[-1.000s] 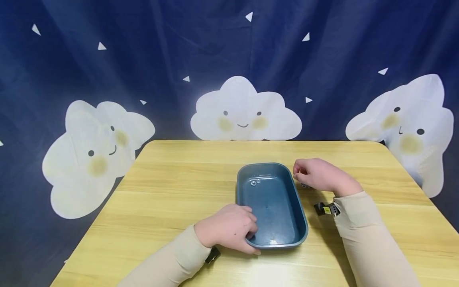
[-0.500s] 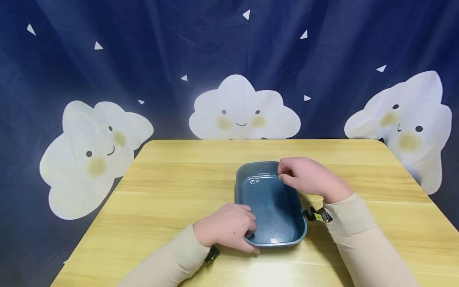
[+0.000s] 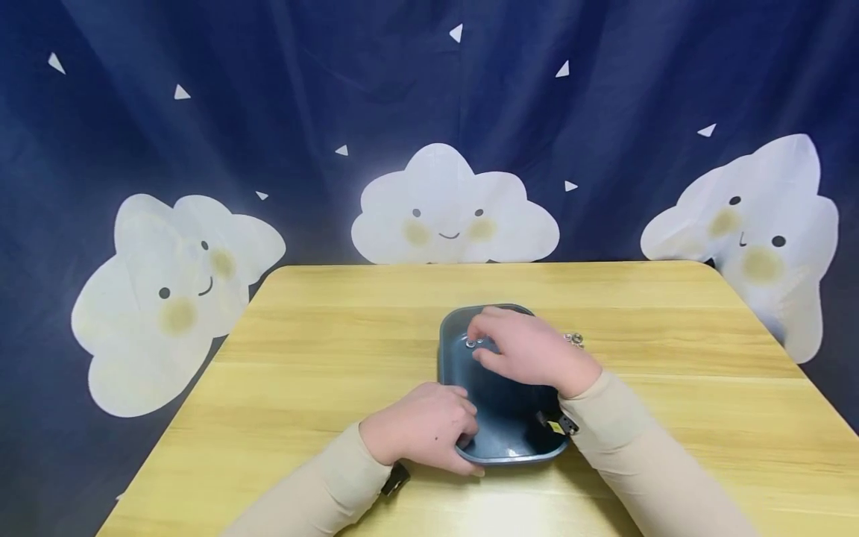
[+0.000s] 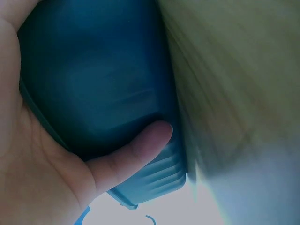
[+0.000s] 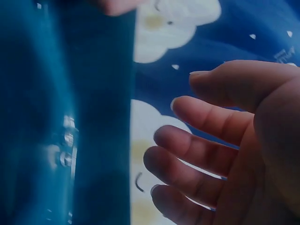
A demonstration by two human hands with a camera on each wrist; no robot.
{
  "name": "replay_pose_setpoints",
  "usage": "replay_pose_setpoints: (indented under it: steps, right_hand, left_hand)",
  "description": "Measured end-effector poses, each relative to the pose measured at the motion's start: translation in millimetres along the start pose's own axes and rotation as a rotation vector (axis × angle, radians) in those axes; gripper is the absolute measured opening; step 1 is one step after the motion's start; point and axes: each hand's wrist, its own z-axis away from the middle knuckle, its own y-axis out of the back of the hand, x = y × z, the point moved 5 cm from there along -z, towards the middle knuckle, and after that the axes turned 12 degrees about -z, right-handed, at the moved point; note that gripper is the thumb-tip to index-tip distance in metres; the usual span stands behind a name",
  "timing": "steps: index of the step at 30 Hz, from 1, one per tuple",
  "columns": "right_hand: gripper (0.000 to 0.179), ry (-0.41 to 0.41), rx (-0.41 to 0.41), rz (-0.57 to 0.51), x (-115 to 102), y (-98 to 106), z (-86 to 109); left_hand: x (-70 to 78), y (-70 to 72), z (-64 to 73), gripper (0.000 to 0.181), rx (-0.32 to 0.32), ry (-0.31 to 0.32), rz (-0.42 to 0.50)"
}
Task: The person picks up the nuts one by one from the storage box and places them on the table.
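Note:
A dark blue rectangular tray stands on the wooden table. My left hand grips its near left corner, fingers curled over the rim, and the left wrist view shows the thumb against the outer wall. Over the tray's far half hovers my right hand. Its thumb and fingers are apart, and the right wrist view shows nothing between those loosely bent fingers. Small shiny ring-like metal pieces lie on the tray floor at the far left, partly hidden behind the right fingertips.
Several more small ring-shaped metal pieces lie on the table just right of the tray. A dark blue curtain with white clouds hangs behind the table's far edge. Each sleeve carries a small black wrist camera.
My right hand has moved left from beside the tray to above its inside, uncovering the metal pieces on the table; its thumb and fingers have parted. The left hand stays on the corner.

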Motion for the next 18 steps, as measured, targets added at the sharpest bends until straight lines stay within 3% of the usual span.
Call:
replay_pose_setpoints:
  steps: [12,18]
  right_hand:
    - [0.032,0.0,-0.006,0.105,8,-19,-8.0]
    - [0.037,-0.019,-0.084,0.103,15,-29,-7.1]
  left_hand:
    - [-0.1,1.8,-0.8,0.053,0.022,-0.006,-0.022]
    - [0.1,1.3,-0.7,0.053,0.017,-0.001,-0.03]
